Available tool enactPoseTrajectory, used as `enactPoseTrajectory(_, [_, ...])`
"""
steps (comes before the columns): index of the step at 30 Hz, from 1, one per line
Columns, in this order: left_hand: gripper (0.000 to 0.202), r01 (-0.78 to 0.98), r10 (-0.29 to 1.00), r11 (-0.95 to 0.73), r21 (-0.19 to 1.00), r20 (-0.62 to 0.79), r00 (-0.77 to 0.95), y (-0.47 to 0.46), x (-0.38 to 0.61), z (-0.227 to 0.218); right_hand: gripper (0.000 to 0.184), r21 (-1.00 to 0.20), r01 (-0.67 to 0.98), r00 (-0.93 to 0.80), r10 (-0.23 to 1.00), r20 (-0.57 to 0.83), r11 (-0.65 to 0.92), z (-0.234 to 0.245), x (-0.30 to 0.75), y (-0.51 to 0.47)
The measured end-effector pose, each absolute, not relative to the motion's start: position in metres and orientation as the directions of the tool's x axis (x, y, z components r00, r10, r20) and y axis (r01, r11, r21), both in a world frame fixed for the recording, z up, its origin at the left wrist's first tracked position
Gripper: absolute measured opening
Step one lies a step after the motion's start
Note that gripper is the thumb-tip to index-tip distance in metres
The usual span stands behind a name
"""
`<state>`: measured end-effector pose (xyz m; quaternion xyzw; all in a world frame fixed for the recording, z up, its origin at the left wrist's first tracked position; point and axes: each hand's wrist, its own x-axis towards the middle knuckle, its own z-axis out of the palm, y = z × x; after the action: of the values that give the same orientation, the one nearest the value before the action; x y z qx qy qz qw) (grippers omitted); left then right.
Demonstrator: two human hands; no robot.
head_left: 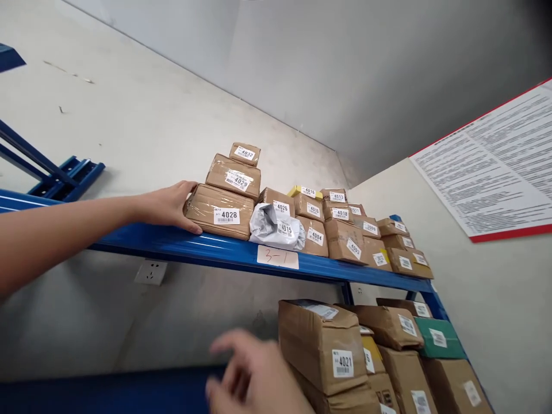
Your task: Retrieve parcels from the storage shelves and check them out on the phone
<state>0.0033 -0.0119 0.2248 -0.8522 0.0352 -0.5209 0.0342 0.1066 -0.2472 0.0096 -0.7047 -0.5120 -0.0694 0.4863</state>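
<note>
My left hand (170, 207) rests against the left end of a taped cardboard box labelled 4028 (200, 210), thumb at its lower front edge and fingers around its back side. That box sits on the blue upper shelf (172, 244), with box 4029 (224, 172) stacked on it and a small box 4032 (237, 150) on top. To its right lies a crumpled white plastic parcel 4015 (265, 227). Lower down, my right hand (259, 374) is in the air, slightly blurred, fingers apart and holding nothing, left of box 4021 (310, 339).
More labelled cardboard boxes (340, 238) line the upper shelf to the right. Boxes and a green parcel (435, 328) fill the lower shelf's right side. A "3-1" tag (277, 257) marks the shelf edge. A wall socket (150, 272) and a printed notice (495, 167) are on the walls.
</note>
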Motion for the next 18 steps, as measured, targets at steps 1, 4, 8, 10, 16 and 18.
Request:
enactPoseTrajectory(1, [0.118,-0.073,-0.111,-0.994,-0.087,0.889,0.445,-0.01,0.005,0.224,0.03,-0.413,0.911,0.361,0.498,0.788,-0.006,0.034,0.104,-0.25])
enactPoseTrajectory(4, [0.106,-0.171,-0.157,-0.981,-0.095,0.902,0.402,-0.005,0.01,0.219,0.033,0.122,0.99,-0.114,0.114,0.987,-0.07,0.109,0.097,-0.25])
enactPoseTrajectory(8, [0.097,-0.168,-0.151,-0.981,-0.094,0.916,0.371,-0.003,0.015,0.217,0.049,0.235,0.943,-0.259,-0.077,0.963,-0.235,0.195,0.087,-0.227])
enactPoseTrajectory(10, [0.112,-0.182,-0.141,-0.98,-0.077,0.918,0.37,-0.003,0.015,0.22,0.068,0.115,0.951,-0.151,-0.105,0.983,-0.289,0.228,0.08,-0.206])
enactPoseTrajectory(16, [0.115,-0.067,-0.138,-0.99,-0.122,0.932,0.335,-0.002,0.014,0.228,0.131,-0.256,0.807,0.27,-0.053,0.961,-0.533,0.295,0.064,-0.157])
enactPoseTrajectory(18, [0.114,-0.054,-0.166,-0.986,-0.157,0.932,0.323,-0.001,0.015,0.229,0.143,-0.357,0.767,0.379,-0.072,0.923,-0.534,0.305,0.063,-0.15])
